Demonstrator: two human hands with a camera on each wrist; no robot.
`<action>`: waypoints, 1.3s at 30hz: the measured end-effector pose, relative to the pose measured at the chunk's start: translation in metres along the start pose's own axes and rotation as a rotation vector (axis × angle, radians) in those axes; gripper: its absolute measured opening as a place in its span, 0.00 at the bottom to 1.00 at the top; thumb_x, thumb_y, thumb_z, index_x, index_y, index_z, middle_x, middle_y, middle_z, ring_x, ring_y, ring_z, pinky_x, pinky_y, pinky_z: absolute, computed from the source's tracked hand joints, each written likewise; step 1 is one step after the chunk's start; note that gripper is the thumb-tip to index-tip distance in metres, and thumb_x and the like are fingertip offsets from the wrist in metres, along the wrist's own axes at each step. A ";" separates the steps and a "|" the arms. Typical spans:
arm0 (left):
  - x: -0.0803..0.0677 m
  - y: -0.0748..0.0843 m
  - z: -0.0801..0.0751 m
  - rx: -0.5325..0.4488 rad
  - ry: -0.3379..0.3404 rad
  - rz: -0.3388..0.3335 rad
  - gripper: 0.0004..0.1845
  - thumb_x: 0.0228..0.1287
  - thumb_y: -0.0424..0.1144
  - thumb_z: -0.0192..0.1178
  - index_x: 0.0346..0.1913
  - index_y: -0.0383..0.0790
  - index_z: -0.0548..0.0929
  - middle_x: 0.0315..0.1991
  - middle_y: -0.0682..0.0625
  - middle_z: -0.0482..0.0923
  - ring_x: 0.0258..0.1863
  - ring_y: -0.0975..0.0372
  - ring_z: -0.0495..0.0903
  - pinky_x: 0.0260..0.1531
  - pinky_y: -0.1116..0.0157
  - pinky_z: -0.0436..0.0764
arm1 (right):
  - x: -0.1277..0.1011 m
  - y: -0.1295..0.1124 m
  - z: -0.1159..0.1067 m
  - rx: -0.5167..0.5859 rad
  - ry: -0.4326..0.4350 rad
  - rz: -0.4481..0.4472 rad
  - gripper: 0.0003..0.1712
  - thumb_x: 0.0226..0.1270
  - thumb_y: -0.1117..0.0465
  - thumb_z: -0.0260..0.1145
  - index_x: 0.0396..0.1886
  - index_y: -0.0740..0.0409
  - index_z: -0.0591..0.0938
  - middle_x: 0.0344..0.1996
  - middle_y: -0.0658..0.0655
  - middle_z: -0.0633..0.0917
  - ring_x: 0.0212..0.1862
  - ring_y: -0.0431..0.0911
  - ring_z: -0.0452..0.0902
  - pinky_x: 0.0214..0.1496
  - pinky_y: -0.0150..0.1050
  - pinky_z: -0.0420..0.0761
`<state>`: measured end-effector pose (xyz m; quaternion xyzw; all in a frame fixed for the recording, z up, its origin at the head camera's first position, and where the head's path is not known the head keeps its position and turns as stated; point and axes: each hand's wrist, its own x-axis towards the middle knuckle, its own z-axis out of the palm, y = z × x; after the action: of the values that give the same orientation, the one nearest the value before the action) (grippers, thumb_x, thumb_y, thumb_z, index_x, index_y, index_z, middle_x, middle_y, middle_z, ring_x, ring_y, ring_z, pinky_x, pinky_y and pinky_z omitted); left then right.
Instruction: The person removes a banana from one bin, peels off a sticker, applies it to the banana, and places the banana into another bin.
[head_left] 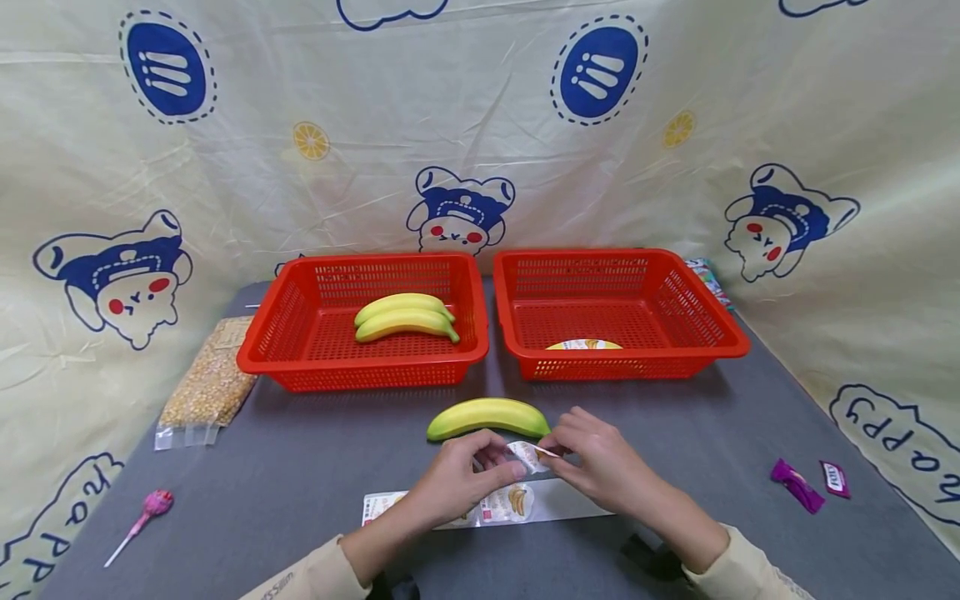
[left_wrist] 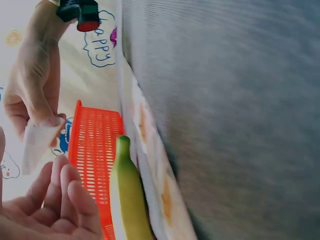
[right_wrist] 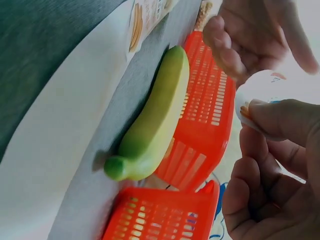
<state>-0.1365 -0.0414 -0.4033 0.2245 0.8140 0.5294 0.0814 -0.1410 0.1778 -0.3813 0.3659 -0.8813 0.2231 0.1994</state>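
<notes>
My right hand (head_left: 592, 458) pinches a round white sticker (right_wrist: 262, 87) between thumb and forefinger, above the table. Close on the sticker's other side is my left hand (head_left: 472, 475), its fingers loosely bent and the thumb held apart from them, as the right wrist view shows. Beneath both hands lies a sticker strip (head_left: 570, 498) with banana pictures on its left part and bare backing on the right. A yellow banana (head_left: 487, 417) with green ends lies just beyond the hands, and in the left wrist view the banana (left_wrist: 127, 195) stands beside the strip.
Behind, a red basket (head_left: 352, 377) contains two bananas (head_left: 405, 321). Another red basket (head_left: 622, 367) beside it holds a white and yellow item (head_left: 585, 344). A bag of kernels (head_left: 213, 375) and a lollipop (head_left: 153, 504) lie left, purple-wrapped candies (head_left: 797, 486) right.
</notes>
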 end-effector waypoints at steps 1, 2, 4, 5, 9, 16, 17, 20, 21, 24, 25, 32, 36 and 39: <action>0.001 0.002 0.000 -0.006 0.016 -0.016 0.17 0.58 0.51 0.64 0.41 0.40 0.82 0.30 0.50 0.80 0.28 0.69 0.74 0.30 0.72 0.74 | 0.001 -0.001 0.001 -0.012 0.017 -0.026 0.09 0.44 0.63 0.76 0.26 0.50 0.84 0.22 0.41 0.76 0.29 0.32 0.65 0.29 0.23 0.67; 0.001 0.004 -0.001 -0.005 0.029 -0.032 0.17 0.57 0.51 0.64 0.40 0.41 0.82 0.29 0.51 0.80 0.28 0.69 0.74 0.29 0.72 0.74 | 0.003 -0.002 0.003 -0.021 0.034 -0.051 0.10 0.43 0.63 0.77 0.26 0.50 0.84 0.22 0.42 0.77 0.29 0.32 0.65 0.29 0.22 0.66; 0.002 0.006 -0.001 -0.004 0.052 -0.055 0.16 0.57 0.52 0.64 0.38 0.41 0.82 0.27 0.52 0.79 0.26 0.69 0.73 0.27 0.72 0.73 | 0.005 -0.003 0.006 -0.023 0.050 -0.073 0.10 0.42 0.64 0.77 0.26 0.51 0.84 0.22 0.42 0.77 0.29 0.33 0.64 0.29 0.22 0.65; 0.003 0.006 -0.001 -0.006 0.062 -0.058 0.16 0.57 0.51 0.64 0.37 0.41 0.83 0.26 0.52 0.78 0.26 0.69 0.73 0.26 0.72 0.73 | 0.005 -0.004 0.007 -0.018 0.050 -0.075 0.10 0.42 0.64 0.77 0.26 0.51 0.84 0.22 0.42 0.77 0.29 0.33 0.64 0.29 0.22 0.65; 0.002 0.004 -0.002 -0.029 0.082 -0.058 0.13 0.57 0.49 0.65 0.32 0.41 0.83 0.23 0.53 0.74 0.23 0.70 0.70 0.24 0.73 0.70 | 0.007 -0.008 0.007 0.026 -0.002 -0.014 0.09 0.45 0.62 0.76 0.28 0.50 0.85 0.23 0.42 0.78 0.30 0.32 0.65 0.29 0.23 0.68; 0.000 -0.005 -0.005 -0.017 0.097 -0.018 0.05 0.59 0.38 0.63 0.31 0.39 0.83 0.25 0.51 0.79 0.23 0.71 0.71 0.25 0.74 0.71 | 0.008 -0.009 0.006 0.165 -0.140 0.176 0.07 0.51 0.62 0.73 0.31 0.49 0.86 0.27 0.42 0.81 0.32 0.32 0.70 0.32 0.27 0.75; 0.001 -0.006 -0.006 -0.001 0.099 -0.009 0.04 0.59 0.36 0.63 0.31 0.39 0.83 0.25 0.50 0.80 0.23 0.71 0.71 0.26 0.74 0.72 | 0.009 -0.008 0.007 0.185 -0.148 0.195 0.06 0.52 0.62 0.73 0.31 0.49 0.86 0.27 0.42 0.81 0.32 0.31 0.71 0.33 0.27 0.75; 0.003 -0.007 -0.009 0.028 0.101 -0.007 0.03 0.57 0.33 0.63 0.34 0.37 0.84 0.25 0.47 0.81 0.23 0.71 0.71 0.25 0.74 0.71 | 0.010 -0.005 0.013 0.234 -0.164 0.255 0.05 0.53 0.61 0.72 0.30 0.48 0.85 0.26 0.42 0.81 0.30 0.30 0.71 0.32 0.27 0.75; 0.005 -0.007 -0.010 0.041 0.102 -0.009 0.04 0.56 0.33 0.64 0.34 0.36 0.84 0.25 0.47 0.81 0.23 0.71 0.72 0.25 0.74 0.71 | 0.011 -0.003 0.015 0.252 -0.172 0.274 0.05 0.53 0.61 0.72 0.29 0.48 0.85 0.25 0.43 0.81 0.29 0.30 0.71 0.31 0.27 0.75; 0.009 -0.008 -0.015 0.093 0.105 -0.031 0.04 0.55 0.33 0.66 0.33 0.36 0.84 0.23 0.49 0.81 0.22 0.70 0.72 0.23 0.74 0.71 | 0.015 0.001 0.020 0.289 -0.200 0.341 0.04 0.52 0.60 0.73 0.27 0.48 0.85 0.22 0.42 0.81 0.26 0.30 0.70 0.28 0.27 0.73; 0.011 -0.008 -0.017 0.113 0.107 -0.035 0.04 0.54 0.34 0.66 0.32 0.37 0.85 0.23 0.49 0.81 0.22 0.69 0.72 0.23 0.74 0.71 | 0.017 0.003 0.022 0.299 -0.209 0.360 0.04 0.52 0.60 0.73 0.26 0.48 0.84 0.21 0.42 0.81 0.25 0.31 0.70 0.27 0.27 0.72; 0.030 -0.004 -0.033 0.346 0.166 -0.010 0.05 0.55 0.40 0.67 0.26 0.44 0.85 0.22 0.54 0.79 0.23 0.66 0.70 0.26 0.71 0.68 | 0.034 0.017 0.030 0.254 -0.197 0.384 0.07 0.51 0.57 0.73 0.21 0.47 0.82 0.19 0.42 0.80 0.24 0.35 0.68 0.27 0.28 0.68; 0.041 -0.006 -0.039 0.475 0.200 0.005 0.07 0.54 0.42 0.68 0.25 0.45 0.84 0.25 0.53 0.78 0.29 0.64 0.71 0.32 0.68 0.67 | 0.047 0.024 0.035 0.202 -0.200 0.408 0.09 0.52 0.55 0.73 0.20 0.48 0.80 0.19 0.44 0.78 0.25 0.37 0.67 0.29 0.30 0.66; 0.047 -0.009 -0.041 0.538 0.211 -0.002 0.07 0.54 0.44 0.67 0.25 0.45 0.84 0.26 0.53 0.78 0.31 0.63 0.72 0.33 0.66 0.68 | 0.055 0.027 0.039 0.165 -0.221 0.446 0.11 0.54 0.53 0.72 0.19 0.49 0.79 0.17 0.45 0.76 0.24 0.39 0.66 0.28 0.31 0.64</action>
<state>-0.1961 -0.0574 -0.3888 0.1811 0.9294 0.3148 -0.0658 -0.2038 0.1433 -0.3914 0.1995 -0.9354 0.2913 0.0174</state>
